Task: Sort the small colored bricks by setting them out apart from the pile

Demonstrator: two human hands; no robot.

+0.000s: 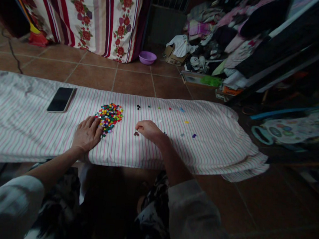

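A pile of small multicoloured pieces point(111, 116) lies on the striped cloth point(123, 150). My left hand point(88, 133) rests flat with fingers spread, its fingertips at the pile's left edge. To the right of the pile, my right hand point(149, 129) is closed in a pinch just above a few brown pieces point(136, 134); what it holds, if anything, is too small to make out. Small groups sorted by colour lie around it: black pieces point(138, 107), a red one point(170, 108), light blue ones point(182, 109), yellow ones point(186, 122) and dark purple ones point(194, 136).
A phone point(61, 99) lies on the cloth left of the pile. Beyond the cloth, a purple basin point(147, 58) stands on the tiled floor beside a floral curtain point(87, 16). Heaped clothes point(201, 28) are at the back right.
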